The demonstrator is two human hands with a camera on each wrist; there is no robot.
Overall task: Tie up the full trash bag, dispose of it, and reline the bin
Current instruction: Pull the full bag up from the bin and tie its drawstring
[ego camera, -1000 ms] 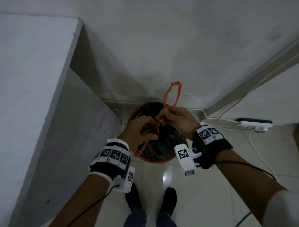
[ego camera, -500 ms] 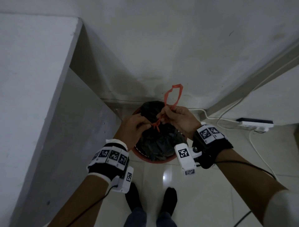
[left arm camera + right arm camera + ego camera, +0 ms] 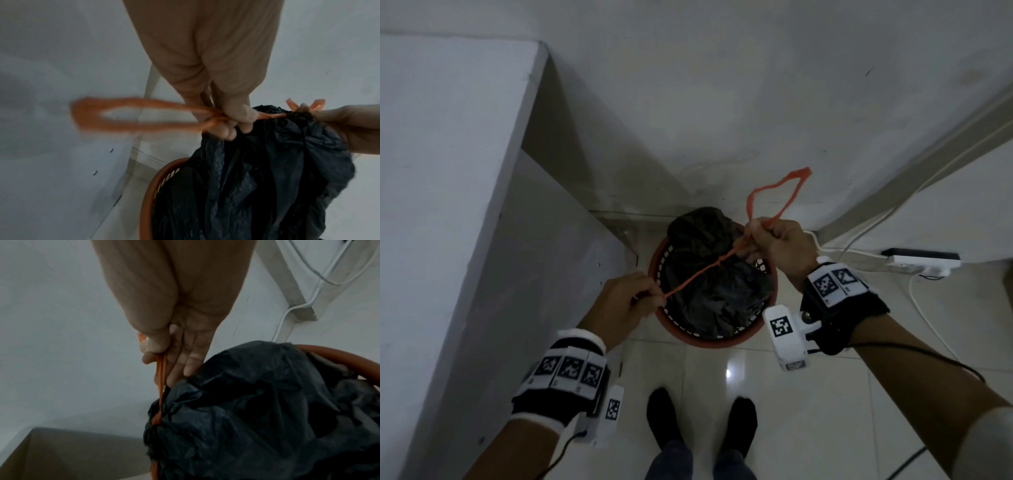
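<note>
A black trash bag [image 3: 709, 281] fills a round red-brown bin [image 3: 756, 334] on the floor in the corner. An orange drawstring [image 3: 702, 272] runs taut across the bag's gathered top, with a knot near its middle. My left hand [image 3: 633, 301] pinches one end at the bin's left rim. My right hand [image 3: 774, 240] pinches the other end above the bin's far right, and a loop of drawstring [image 3: 777, 192] stands up from it. In the left wrist view my left hand [image 3: 228, 120] grips the orange drawstring [image 3: 131, 113] beside the bag [image 3: 267, 178]. In the right wrist view thumb and finger pinch the string [image 3: 161, 374].
A white cabinet [image 3: 448, 205] stands close on the left, and a white wall [image 3: 722, 102] rises behind the bin. A white power strip [image 3: 921, 262] with cables lies on the floor to the right. My feet [image 3: 702, 421] stand on the glossy tiles just in front of the bin.
My hands have pulled apart, the left toward the bin's near left rim and the right up and right. The drawstring between them has gone taut across the bag.
</note>
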